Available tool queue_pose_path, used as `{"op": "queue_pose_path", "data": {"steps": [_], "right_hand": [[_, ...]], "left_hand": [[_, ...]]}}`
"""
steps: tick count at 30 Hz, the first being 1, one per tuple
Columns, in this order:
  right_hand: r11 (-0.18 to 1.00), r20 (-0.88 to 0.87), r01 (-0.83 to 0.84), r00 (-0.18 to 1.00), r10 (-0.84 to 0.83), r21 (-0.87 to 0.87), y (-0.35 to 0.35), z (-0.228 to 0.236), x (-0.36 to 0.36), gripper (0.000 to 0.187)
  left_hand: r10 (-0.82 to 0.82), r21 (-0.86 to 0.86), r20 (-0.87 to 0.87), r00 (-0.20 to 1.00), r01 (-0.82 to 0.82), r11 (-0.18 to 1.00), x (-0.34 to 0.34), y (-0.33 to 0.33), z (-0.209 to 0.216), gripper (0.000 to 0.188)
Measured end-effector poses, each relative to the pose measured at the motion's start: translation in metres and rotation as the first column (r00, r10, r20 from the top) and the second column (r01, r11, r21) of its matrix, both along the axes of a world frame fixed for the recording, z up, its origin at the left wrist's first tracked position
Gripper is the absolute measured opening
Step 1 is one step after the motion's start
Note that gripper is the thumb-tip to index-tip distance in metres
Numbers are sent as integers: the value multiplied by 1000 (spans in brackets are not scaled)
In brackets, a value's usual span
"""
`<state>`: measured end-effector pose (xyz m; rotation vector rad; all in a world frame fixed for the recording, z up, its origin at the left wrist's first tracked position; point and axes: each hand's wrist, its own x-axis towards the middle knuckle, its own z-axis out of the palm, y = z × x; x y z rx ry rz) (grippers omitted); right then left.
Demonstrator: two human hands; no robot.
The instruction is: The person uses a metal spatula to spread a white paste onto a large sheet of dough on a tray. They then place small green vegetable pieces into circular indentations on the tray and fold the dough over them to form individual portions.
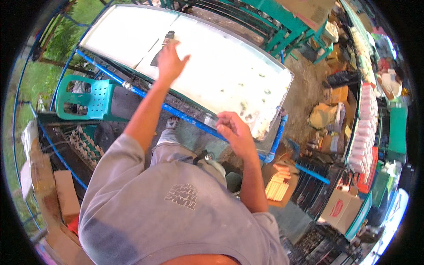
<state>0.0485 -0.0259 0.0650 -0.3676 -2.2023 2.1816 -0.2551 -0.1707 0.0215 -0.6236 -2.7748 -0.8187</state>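
A long, shallow tray with a bright white surface [207,57] stretches across in front of me, washed out by glare. Near a seam at its left part lies a dark, flat-bladed tool [155,58], a knife or scraper, with a dark handle end. My left hand [172,62] is over this tool, fingers stretched along it and thumb spread aside; whether it touches the tool is hard to make out. My right hand [235,130] hovers by the tray's near edge, fingers loosely bent and apart, with nothing visible in it. Small dark specks and bits dot the tray's right end.
A blue pipe rail [185,117] runs along the tray's near side. Left of me stands a green plastic chair [95,99]. Orange sticks [277,185] fill a carton at my right, near another cardboard box [339,210]. White bundles [363,128] line the far right, where another person [389,84] is.
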Motion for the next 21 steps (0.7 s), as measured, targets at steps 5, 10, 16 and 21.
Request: {"op": "queue_pose_path", "data": {"steps": [5,10,16,21], "right_hand": [[959,35,-22,999,13,281,-39,11,-77,34],[935,-33,353,936,-351,48,-80,-6,-145,33],[625,-254,774,626,-737,96,-88,-28,-242,32],[517,-136,494,801,-583,699,-97,-67,-238,37]], "left_hand": [[250,-467,13,968,-215,858,-151,-56,-54,80],[-103,-249,236,966,162,955,-136,-50,-30,36],[-581,-23,272,767,609,793,-110,-45,-20,43],[-783,-232,167,599,796,559,-90,-59,-15,48]]}}
